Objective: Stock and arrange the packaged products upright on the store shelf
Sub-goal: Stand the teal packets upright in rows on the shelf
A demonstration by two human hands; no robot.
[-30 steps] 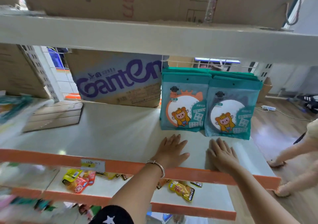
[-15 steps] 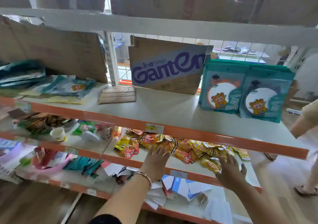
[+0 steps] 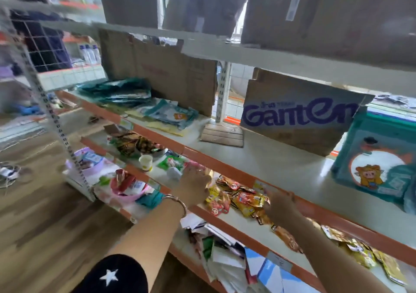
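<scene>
Loosely open, left hand (image 3: 194,187) beside snack packets (image 3: 243,199), right hand (image 3: 281,207) near shelf edge (image 3: 225,169), grips empty.

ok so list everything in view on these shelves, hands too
shelves: several, pale with orange edges, stacked levels
upright teal packs: at least one, teal with orange cartoon, middle level far right
flat teal packs: loose pile, teal and yellow, middle level left
Ganten cardboard: one, brown with purple lettering, back of middle level
plain cardboard: one, brown, behind the flat packs
cardboard boxes: several, brown, top level
snack sachets: many, yellow and red, lower level
paper cup: one, white and yellow, lower level left
baskets: two, pink and lilac, low at left
papers: heap, white and blue, bottom level
left hand: one, bracelet at wrist, before lower level, empty
right hand: one, over the snack sachets, empty
</scene>
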